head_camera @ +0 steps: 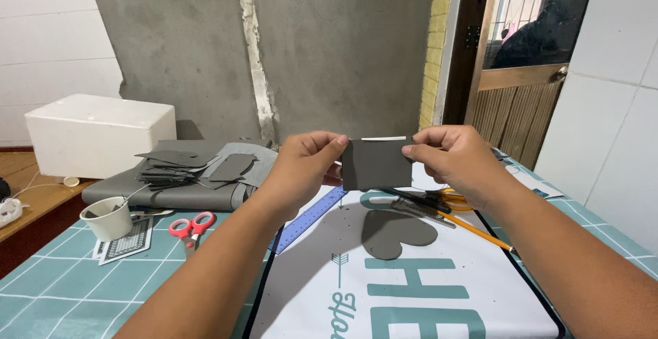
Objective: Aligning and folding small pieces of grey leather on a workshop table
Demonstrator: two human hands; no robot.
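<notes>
both hands pinch it: left hand (305, 164) and right hand (452, 157) hold the grey sheet (377, 164) taut above the worktop (41, 284); best keep grips level.

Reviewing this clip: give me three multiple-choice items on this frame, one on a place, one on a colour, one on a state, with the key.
1. Where do the red-handled scissors lie?
A. beside the blue ruler
B. on the white foam box
C. inside the paper cup

2. What colour is the rectangular piece that is held up?
A. yellow
B. dark grey
C. white

3. How is that piece held?
A. flat on the table
B. by one hand only
C. pinched at both upper corners, left hand and right hand

Key: 1 A, they rest on the teal cloth just beside the ruler; 2 B, it matches the grey offcuts; 3 C, each hand grips a corner, above the table.
</notes>
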